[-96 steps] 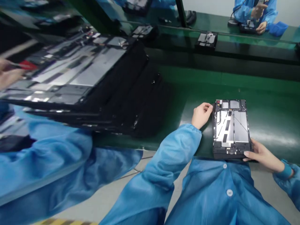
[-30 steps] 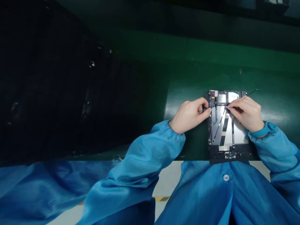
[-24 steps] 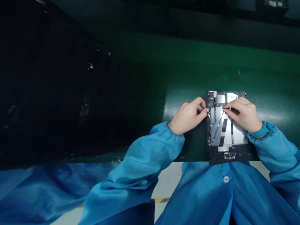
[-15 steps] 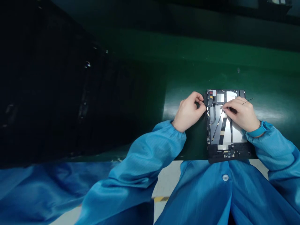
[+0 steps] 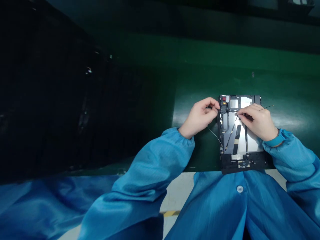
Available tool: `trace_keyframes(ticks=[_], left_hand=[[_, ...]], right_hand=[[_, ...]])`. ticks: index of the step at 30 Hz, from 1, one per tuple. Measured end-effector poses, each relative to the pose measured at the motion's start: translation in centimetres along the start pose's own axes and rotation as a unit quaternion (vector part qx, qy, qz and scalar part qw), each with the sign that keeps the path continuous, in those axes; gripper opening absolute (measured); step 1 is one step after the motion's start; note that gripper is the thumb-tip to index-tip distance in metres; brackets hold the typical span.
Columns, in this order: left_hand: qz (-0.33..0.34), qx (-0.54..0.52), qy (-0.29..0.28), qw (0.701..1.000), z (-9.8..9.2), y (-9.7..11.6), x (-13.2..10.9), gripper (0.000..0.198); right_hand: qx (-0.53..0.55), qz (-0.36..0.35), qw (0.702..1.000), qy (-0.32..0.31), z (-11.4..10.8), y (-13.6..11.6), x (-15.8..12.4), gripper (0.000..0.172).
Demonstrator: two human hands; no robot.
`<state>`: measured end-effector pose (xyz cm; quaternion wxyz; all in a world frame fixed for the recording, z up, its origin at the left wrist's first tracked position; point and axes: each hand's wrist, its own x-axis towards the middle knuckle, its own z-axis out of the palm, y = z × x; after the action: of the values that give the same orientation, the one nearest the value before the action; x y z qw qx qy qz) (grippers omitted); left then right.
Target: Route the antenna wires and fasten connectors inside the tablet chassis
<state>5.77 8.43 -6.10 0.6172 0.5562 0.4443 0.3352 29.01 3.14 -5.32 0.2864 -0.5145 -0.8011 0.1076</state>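
left hand (image 5: 199, 116) | right hand (image 5: 255, 122) | 1 tablet frame (image 5: 241, 146) | 1 thin wire (image 5: 266, 107)

Nothing legible, white label (image 5: 246, 102) on the tablet chassis (image 5: 253, 143) too small to read

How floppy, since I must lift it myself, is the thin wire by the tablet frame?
The thin wire is probably floppy: it sags in a loose curve from the left hand to the tablet frame. The strand past the right hand stands straight, so some spring is likely. So fine a wire probably kinks easily.
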Motion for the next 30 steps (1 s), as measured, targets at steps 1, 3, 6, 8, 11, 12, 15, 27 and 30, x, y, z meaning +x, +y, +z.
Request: trace_keyframes(ticks=[1,3,6,8,11,12,15,27,30], left_hand=[[0.014,0.043,-0.006,0.999,0.1,0.0,-0.1,0.013],[0.032,0.103,-0.01,0.994,0.2,0.1,-0.2,0.012],[0.012,0.114,-0.033,0.993,0.0,0.2,0.0,0.013],[-0.01,0.1,-0.057,0.993,-0.3,0.3,0.2,0.014],[-0.025,0.079,-0.081,0.993,-0.8,0.5,0.5,0.015],[-0.028,0.075,-0.086,0.993,-0.9,0.5,0.6,0.015],[-0.032,0.072,-0.096,0.992,-1.1,0.5,0.9,0.016],[-0.023,0.077,-0.026,0.996,0.3,0.2,0.1,0.01],[-0.015,0.119,-0.018,0.993,0.3,0.4,0.3,0.007]], right_hand=[[0.001,0.003,1.0,0.001,0.1,0.0,0.0,0.014],[0.004,0.003,1.0,0.005,0.3,-0.1,0.1,0.014],[0.01,-0.013,1.0,0.02,0.6,-0.2,0.2,0.012],[0.01,-0.021,0.999,0.028,0.7,-0.3,0.2,0.012],[0.008,-0.013,1.0,0.024,0.8,-0.3,0.2,0.013],[0.009,-0.007,1.0,0.019,0.8,-0.3,0.2,0.013],[0.015,0.005,1.0,0.006,0.8,-0.3,0.2,0.013],[0.014,0.011,1.0,-0.01,0.8,-0.5,0.4,0.015],[0.017,0.0,1.0,-0.002,0.8,-0.4,0.4,0.015]])
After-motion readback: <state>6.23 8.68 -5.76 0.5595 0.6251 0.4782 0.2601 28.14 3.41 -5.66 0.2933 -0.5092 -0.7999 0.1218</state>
